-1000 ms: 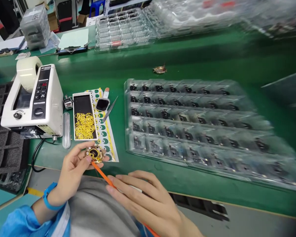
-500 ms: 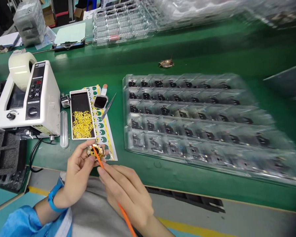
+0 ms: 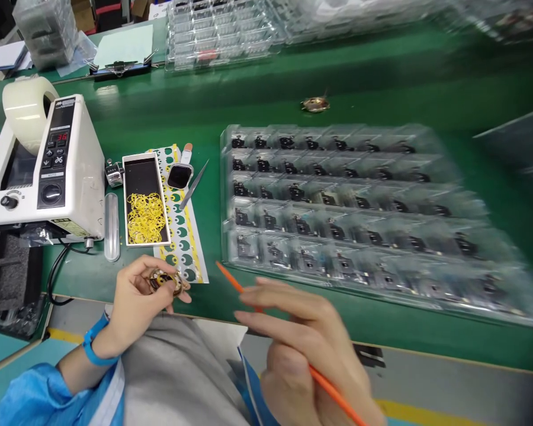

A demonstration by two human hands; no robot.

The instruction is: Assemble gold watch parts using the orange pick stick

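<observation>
My left hand [image 3: 137, 302], with a blue band at the wrist, pinches a round gold watch case [image 3: 177, 282] near the bench's front edge. Something yellow and dark shows inside the case, partly covered by my thumb. To the right, my right hand [image 3: 311, 349] grips a thin orange pointed stick [image 3: 230, 276], its tip apart from the case and aimed up and left. Just beyond my left hand lie a white box [image 3: 169, 225] with yellow ring-shaped pieces [image 3: 145, 219] and a sheet of yellow die-cut stickers [image 3: 190, 248].
A tape dispenser [image 3: 77, 171] stands at left. Tweezers [image 3: 195, 183] and a smartwatch [image 3: 179, 176] lie by the sheet. A clear tray [image 3: 275, 269] of small black parts spans the right. Another gold case [image 3: 315, 105] sits behind it.
My right hand has moved right with the orange stick, drawing its tip away from the watch case. My left hand still holds the case and has tilted it slightly.
</observation>
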